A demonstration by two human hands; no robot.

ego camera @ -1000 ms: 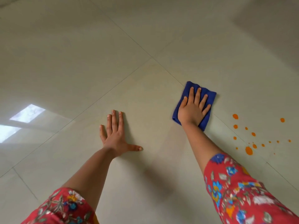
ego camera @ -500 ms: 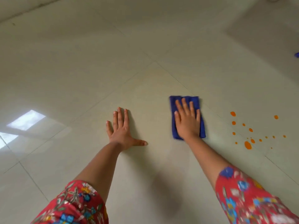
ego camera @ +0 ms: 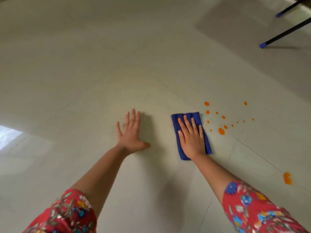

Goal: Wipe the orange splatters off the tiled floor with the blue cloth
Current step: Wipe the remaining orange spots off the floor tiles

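Right hand (ego camera: 191, 140): my fingers spread flat, pressing blue cloth (ego camera: 188, 117) down for wiping.
Left hand (ego camera: 131, 133): spread on floor (ego camera: 84, 73), bracing me.
Orange splatters (ego camera: 221, 131): beside cloth, unwiped.

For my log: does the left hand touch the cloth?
No, the left hand lies flat on the floor, apart from the cloth under the right hand.

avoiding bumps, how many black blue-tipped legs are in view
2: one black blue-tipped leg at the upper right, the other beyond it near the corner. More may be off-frame.
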